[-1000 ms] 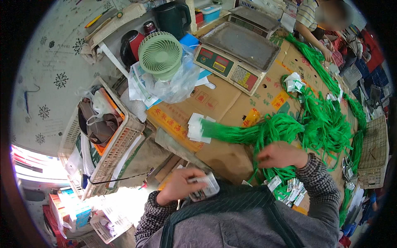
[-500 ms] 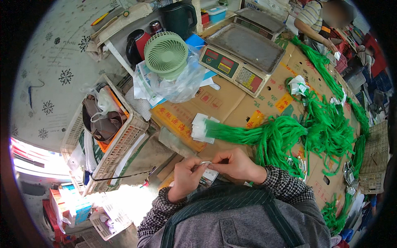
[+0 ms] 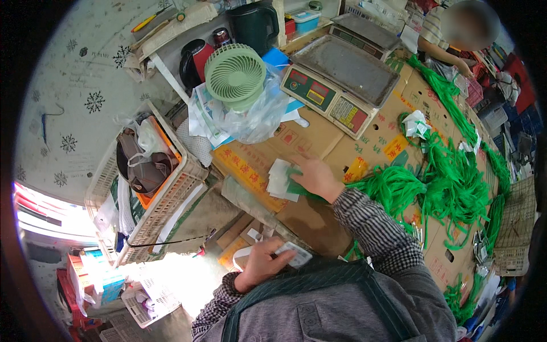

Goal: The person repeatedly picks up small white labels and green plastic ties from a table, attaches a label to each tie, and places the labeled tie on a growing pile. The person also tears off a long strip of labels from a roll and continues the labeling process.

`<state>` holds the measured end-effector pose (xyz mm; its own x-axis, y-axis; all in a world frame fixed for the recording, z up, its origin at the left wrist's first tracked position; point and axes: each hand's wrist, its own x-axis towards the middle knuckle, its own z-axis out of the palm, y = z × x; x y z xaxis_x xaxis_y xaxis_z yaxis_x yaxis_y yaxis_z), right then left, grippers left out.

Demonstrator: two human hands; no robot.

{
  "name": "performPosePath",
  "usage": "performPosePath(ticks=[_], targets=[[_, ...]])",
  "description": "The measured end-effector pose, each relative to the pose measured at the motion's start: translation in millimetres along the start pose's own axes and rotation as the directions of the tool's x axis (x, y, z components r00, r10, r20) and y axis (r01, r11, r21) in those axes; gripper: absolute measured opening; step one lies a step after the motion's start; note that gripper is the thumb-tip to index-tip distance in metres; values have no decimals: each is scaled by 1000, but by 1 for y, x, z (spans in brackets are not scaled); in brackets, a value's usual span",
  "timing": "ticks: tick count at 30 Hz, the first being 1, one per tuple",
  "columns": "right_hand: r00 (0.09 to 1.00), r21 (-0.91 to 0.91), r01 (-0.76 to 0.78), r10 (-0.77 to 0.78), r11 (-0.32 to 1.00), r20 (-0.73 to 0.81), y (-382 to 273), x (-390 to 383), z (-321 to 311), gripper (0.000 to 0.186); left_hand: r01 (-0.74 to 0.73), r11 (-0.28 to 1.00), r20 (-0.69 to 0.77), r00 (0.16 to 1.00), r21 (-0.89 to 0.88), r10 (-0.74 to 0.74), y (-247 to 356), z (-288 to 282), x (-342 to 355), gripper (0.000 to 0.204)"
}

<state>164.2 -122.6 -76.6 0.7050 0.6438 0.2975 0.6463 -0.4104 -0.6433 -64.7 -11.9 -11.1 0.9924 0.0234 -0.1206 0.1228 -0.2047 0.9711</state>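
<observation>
Low in front of my body, my left hand (image 3: 265, 265) is closed on a small flat white card with grey print (image 3: 296, 255). My right hand (image 3: 315, 175) reaches out over the cardboard-covered table (image 3: 310, 134), fingers stretched to the left and a little apart. It lies over the end of a bundle of green stringy strands (image 3: 384, 179), beside the white tags (image 3: 279, 181) at that end. The hand and sleeve cover part of this bundle. Whether the fingertips press on the strands or tags, I cannot tell.
More green strands (image 3: 456, 176) spread across the table's right. Two weighing scales (image 3: 342, 65) stand at the back, near a pale green fan (image 3: 235, 74). At left is a plastic crate (image 3: 171, 211) holding a bag. Another person's arm (image 3: 444, 54) is at the far right.
My hands were together over a small white thing; now they are apart. The right has gone forward and left to the tagged bundle end, while the left stays low with the card.
</observation>
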Motion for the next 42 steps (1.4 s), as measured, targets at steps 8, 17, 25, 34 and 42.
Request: performPosePath(ticks=[8, 17, 25, 34, 42], targets=[[978, 274, -207, 207, 939, 31, 20, 1, -2, 15, -143, 982, 50, 989, 121, 137, 4, -5, 4, 27], [856, 598, -513, 422, 616, 300, 11, -4, -9, 22, -178, 968, -25, 982, 175, 186, 20, 0, 21, 24], [973, 615, -210, 225, 760, 54, -26, -17, -49, 18, 61, 991, -306, 952, 119, -22, 10, -22, 36, 17], [980, 579, -172, 80, 797, 181, -62, -58, -92, 16, -9, 968, -102, 994, 249, 35, 56, -27, 78, 29], [970, 572, -199, 77, 796, 231, -63, -62, -98, 14, 66, 978, -43, 997, 200, -58, 63, -29, 84, 25]])
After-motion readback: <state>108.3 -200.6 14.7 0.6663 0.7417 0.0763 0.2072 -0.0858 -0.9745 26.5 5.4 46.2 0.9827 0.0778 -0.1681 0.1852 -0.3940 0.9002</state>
